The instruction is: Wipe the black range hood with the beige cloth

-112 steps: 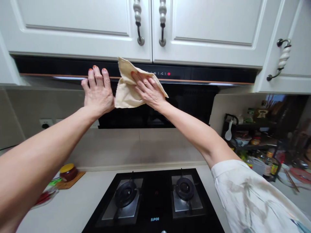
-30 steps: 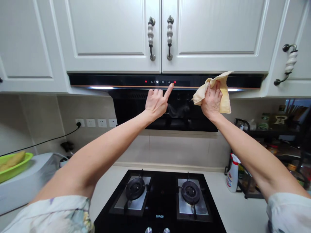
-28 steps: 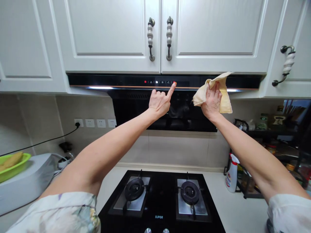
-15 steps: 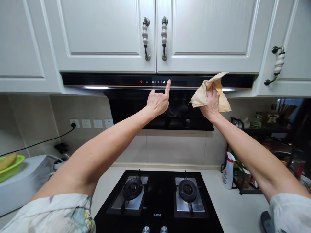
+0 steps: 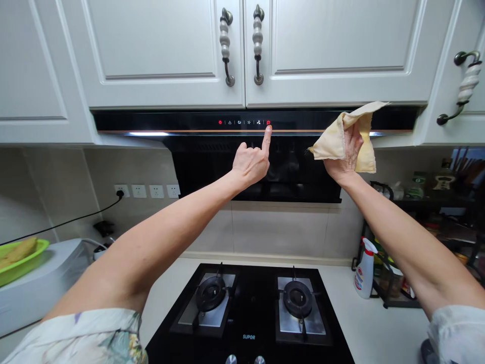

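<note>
A black range hood (image 5: pixel 189 121) runs under white cabinets, with a row of lit touch icons on its front strip. My left hand (image 5: pixel 252 162) is raised with the index finger straight and the other fingers curled. The fingertip sits just below the red power icon (image 5: pixel 268 122). My right hand (image 5: pixel 345 154) is held up to the right of it, closed around a bunched beige cloth (image 5: pixel 358 134) near the hood's right end.
Below is a black two-burner gas hob (image 5: pixel 250 313) on a pale counter. A spray bottle (image 5: pixel 365 273) and a dark rack of jars stand at the right. A green bowl (image 5: pixel 18 253) rests on a white appliance at the left. Wall sockets and a cable lie behind.
Since the first frame both hands left the hood's left part and the cloth went right. My left fingertip, on the panel half a second ago, now sits just under the red icon.
</note>
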Action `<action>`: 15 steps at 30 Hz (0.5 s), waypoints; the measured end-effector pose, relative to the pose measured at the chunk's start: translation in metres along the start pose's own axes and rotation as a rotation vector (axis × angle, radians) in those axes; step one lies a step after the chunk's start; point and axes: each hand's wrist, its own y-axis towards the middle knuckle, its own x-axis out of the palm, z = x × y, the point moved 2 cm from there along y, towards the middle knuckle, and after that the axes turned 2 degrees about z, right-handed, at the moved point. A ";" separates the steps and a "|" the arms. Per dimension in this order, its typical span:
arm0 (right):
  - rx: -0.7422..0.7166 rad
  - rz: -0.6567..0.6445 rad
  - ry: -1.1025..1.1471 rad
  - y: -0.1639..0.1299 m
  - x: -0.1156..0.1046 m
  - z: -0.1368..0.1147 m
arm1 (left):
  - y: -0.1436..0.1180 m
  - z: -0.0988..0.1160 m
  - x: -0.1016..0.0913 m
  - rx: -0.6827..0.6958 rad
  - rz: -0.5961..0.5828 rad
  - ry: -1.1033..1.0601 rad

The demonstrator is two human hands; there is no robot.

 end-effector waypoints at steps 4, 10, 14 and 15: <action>-0.017 0.054 0.035 0.004 0.011 -0.007 | 0.009 0.000 0.002 -0.030 0.009 -0.055; -0.029 0.020 0.011 0.005 0.014 -0.004 | 0.023 -0.002 0.007 -0.017 -0.009 -0.052; -0.057 -0.039 -0.079 0.004 0.006 -0.002 | 0.022 0.003 0.004 -0.021 -0.008 -0.066; -0.076 -0.036 -0.094 0.004 0.004 0.000 | 0.020 0.003 0.002 -0.021 -0.017 -0.069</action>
